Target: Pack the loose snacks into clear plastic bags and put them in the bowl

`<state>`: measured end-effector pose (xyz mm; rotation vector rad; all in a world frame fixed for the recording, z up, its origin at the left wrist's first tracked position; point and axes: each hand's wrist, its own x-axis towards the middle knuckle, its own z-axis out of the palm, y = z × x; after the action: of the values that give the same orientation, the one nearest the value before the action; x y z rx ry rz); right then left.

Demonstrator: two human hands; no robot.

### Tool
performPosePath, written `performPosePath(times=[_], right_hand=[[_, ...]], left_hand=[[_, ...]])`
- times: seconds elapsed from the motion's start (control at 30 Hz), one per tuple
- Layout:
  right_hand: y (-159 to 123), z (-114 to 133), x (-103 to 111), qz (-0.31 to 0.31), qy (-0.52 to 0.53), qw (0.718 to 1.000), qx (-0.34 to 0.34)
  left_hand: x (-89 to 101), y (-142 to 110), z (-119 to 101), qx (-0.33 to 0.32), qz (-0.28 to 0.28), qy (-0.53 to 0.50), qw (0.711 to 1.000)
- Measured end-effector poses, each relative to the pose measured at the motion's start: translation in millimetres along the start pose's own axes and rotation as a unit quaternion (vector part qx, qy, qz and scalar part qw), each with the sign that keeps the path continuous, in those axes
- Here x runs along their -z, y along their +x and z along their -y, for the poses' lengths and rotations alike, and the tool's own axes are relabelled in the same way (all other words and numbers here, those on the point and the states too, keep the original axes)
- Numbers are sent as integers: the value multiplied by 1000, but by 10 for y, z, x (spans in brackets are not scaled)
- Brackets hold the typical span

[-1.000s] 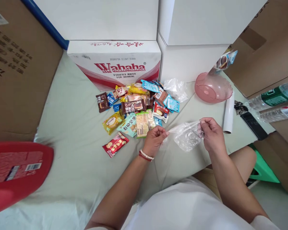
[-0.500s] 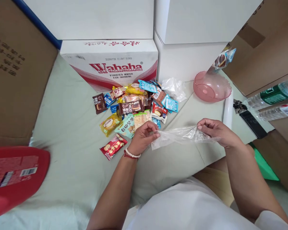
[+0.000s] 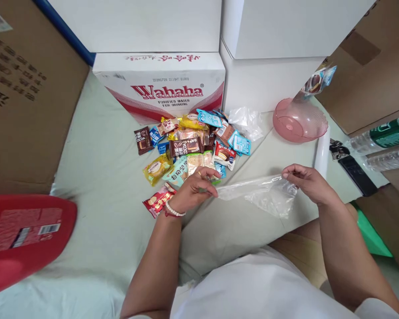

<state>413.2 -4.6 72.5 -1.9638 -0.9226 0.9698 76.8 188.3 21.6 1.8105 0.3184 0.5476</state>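
A clear plastic bag [image 3: 272, 201] is stretched between my two hands, above the near part of the cloth. Its left end meets the fingertips of my left hand [image 3: 197, 188], which are closed on it. My right hand [image 3: 304, 179] pinches the bag's other upper corner between thumb and fingers. Below the top edge the film hangs loose, mostly toward the right. Just beyond my left hand lies a heap of wrapped snacks, among them a brown cocoa packet [image 3: 186, 146] and a yellow packet [image 3: 158, 169]. A red snack packet [image 3: 158, 199] lies partly behind my left wrist.
Behind the snacks stands a Wahaha water carton [image 3: 166, 88]. Crumpled clear plastic [image 3: 246, 122] lies beside the heap, left of a pink bowl [image 3: 299, 128]. Farther right are keys [image 3: 339, 149], a black phone-like object [image 3: 357, 175] and bottles [image 3: 385, 133]. A red container [image 3: 29, 239] is at left.
My hands have drawn slightly farther apart, and the bag's lower part now hangs further down. The view has shifted a little, moving the scene to the right.
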Motion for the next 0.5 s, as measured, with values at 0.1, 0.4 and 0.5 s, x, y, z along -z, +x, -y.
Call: performPosePath(times=[0.1,0.4,0.5], right_hand=[[-35,-44,2,3,5,1000,-31],[-376,-511,81,91,-141,985,-50],[-495,-501,197,87,-224,971,-11]], left_hand=[[35,-13,-46,-17,-24,53,998],[-9,2,-65,-71,-27,153,985],[-161,20,-124,-86,-156,187,966]])
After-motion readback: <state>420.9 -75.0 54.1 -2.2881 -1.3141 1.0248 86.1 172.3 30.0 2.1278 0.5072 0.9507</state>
